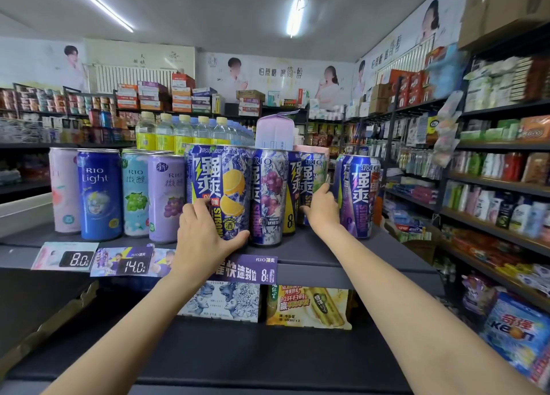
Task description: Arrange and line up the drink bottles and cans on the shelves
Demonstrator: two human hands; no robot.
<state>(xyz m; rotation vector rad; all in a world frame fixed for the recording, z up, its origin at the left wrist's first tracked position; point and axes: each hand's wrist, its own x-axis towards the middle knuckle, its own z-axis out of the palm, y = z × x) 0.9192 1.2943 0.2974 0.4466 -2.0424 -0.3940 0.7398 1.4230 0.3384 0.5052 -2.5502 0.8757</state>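
L hand [205, 240], R hand [323, 208]: bare, forearms unsleeved, no jewellery.

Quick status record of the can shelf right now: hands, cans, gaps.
left hand: grips the lemon can, thumb under its base
right hand: fingers curled on the green-grape can
between them: grape can, untouched
gap: purple can stands apart at right
shelf: price tags along front edge

Cans [166, 198] are standing in a row on the shelf [312, 251]; bottles [181, 132] are standing behind them, boxes [220, 302] are sitting below.
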